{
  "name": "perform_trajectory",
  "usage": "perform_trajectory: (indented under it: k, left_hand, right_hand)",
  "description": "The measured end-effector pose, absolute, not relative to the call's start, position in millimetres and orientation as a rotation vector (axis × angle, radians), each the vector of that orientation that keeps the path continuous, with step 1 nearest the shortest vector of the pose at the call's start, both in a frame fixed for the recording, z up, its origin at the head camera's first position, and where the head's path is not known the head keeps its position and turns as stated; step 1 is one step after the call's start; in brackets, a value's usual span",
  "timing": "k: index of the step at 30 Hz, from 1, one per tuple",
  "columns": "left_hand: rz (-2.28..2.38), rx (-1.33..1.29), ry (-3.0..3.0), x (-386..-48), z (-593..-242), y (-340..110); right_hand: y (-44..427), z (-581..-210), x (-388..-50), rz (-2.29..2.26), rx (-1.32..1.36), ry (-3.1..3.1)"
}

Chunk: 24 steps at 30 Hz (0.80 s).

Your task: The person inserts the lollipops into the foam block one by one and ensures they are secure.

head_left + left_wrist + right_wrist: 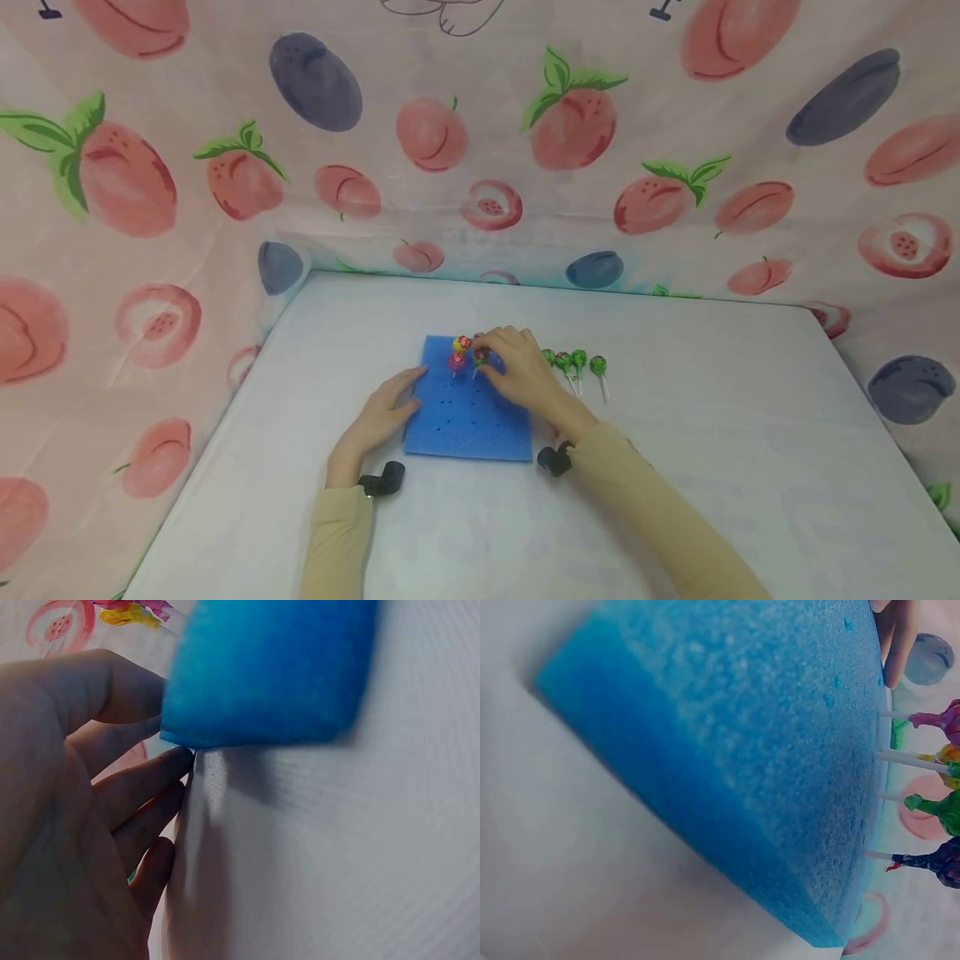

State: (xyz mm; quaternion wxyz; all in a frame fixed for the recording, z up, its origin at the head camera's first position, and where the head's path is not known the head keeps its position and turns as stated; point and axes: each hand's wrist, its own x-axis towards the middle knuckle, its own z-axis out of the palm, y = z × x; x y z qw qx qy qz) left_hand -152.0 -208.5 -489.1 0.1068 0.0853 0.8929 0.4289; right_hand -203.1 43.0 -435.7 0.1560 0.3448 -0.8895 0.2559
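Observation:
A blue foam block [468, 433] with small holes lies on the table. Several wrapped lollipops stand in its far part, among them a pink lollipop [457, 361] and a yellow-and-red one [461, 343]. My right hand [517, 367] reaches over the block and pinches a green-and-dark-red lollipop [481, 356] between thumb and fingers. In the right wrist view a green lollipop [937, 810] and a dark purple one [934, 860] show on white sticks; that hand's fingertips are out of that view. My left hand [384, 414], fingers extended, touches the block's left edge.
Several green lollipops [597, 367] lie loose on the white table [712, 433], right of the block. Black wrist cameras, one on the left wrist [386, 479] and one on the right [555, 458], sit close to the tabletop. Behind the table hangs a fruit-print cloth [487, 125].

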Motion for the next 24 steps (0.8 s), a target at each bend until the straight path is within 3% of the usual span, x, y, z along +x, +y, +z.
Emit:
perform_trajectory:
  k: [24]
  left_hand:
    - [1.250,0.260,2.644,-151.1,-490.3,-207.5]
  right_hand:
    - [40.0,-435.8,-201.3,0.588,1.017,-2.554]
